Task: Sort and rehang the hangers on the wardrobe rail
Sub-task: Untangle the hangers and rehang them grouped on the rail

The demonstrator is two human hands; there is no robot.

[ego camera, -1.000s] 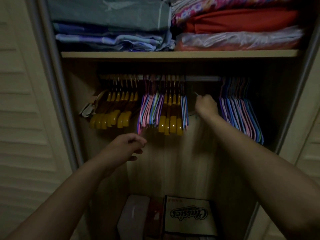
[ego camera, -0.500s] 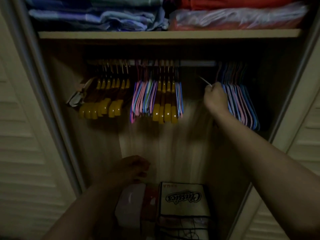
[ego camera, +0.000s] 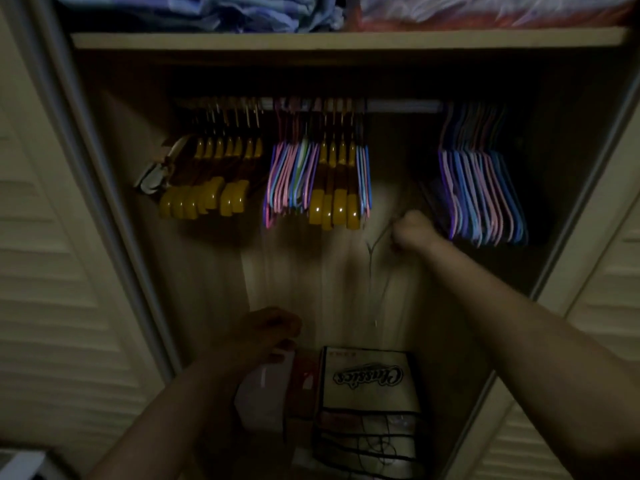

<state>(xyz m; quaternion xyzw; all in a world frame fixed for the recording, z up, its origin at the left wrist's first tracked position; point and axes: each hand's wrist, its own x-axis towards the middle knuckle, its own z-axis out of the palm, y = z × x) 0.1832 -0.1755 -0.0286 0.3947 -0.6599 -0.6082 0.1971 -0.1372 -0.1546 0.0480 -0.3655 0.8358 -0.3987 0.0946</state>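
The wardrobe (ego camera: 114, 209) is standing open under a shelf (ego camera: 346, 39) of folded cloth, with a rail (ego camera: 401, 106) running below it; on the rail yellow hangers (ego camera: 204, 199) are hanging at the left, a mixed bunch of thin coloured and yellow ones (ego camera: 318, 188) in the middle, and thin coloured hangers (ego camera: 481, 195) at the right. A printed bag (ego camera: 367, 379) is sitting on the floor; the right hand (ego camera: 412, 230) is gripping a thin wire hanger (ego camera: 375, 258) in a fist, below the rail, between the middle and right bunches; the left hand (ego camera: 263, 334) is hovering low by the bag, fingers loosely curled, and whether it is holding anything cannot be told.

Right hand (ego camera: 412, 230) gripping wire hanger (ego camera: 372, 251) below rail (ego camera: 401, 106)
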